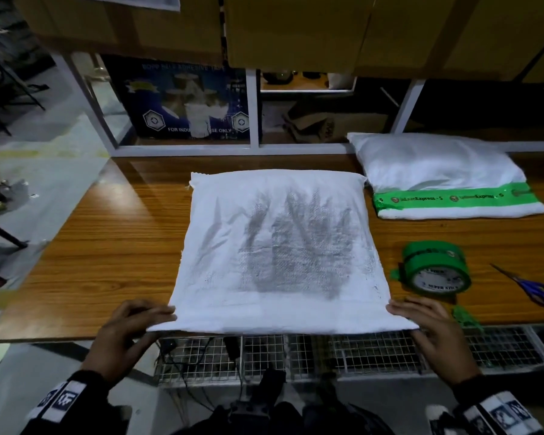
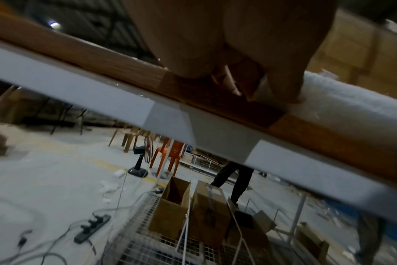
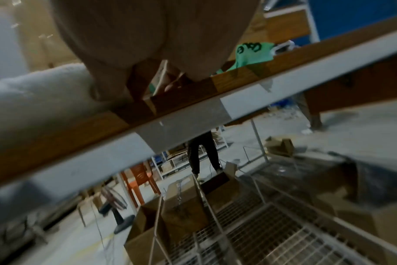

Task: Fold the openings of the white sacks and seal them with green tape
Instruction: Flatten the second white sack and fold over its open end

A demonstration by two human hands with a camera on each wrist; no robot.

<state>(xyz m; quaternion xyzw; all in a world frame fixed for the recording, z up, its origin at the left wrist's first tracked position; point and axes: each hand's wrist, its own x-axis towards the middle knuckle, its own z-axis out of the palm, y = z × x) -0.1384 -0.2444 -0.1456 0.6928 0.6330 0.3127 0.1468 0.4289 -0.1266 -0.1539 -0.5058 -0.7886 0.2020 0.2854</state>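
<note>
A white woven sack (image 1: 277,246) with dark contents showing through lies flat in the middle of the wooden table (image 1: 113,246). Its open near edge overhangs the table front. My left hand (image 1: 132,328) pinches the sack's near left corner, thumb on top. My right hand (image 1: 427,324) pinches the near right corner the same way. In the wrist views the sack (image 2: 342,100) (image 3: 34,93) lies beside each hand (image 2: 249,75) (image 3: 136,75) at the table edge. A green tape roll (image 1: 435,268) stands right of the sack.
A second white sack (image 1: 437,174) sealed with a green tape strip lies at the back right. Blue-handled scissors (image 1: 528,287) lie at the far right. A green tape scrap (image 1: 465,318) sits by my right hand. A wire-mesh rack (image 1: 327,353) holding cardboard boxes (image 2: 193,211) stands under the table.
</note>
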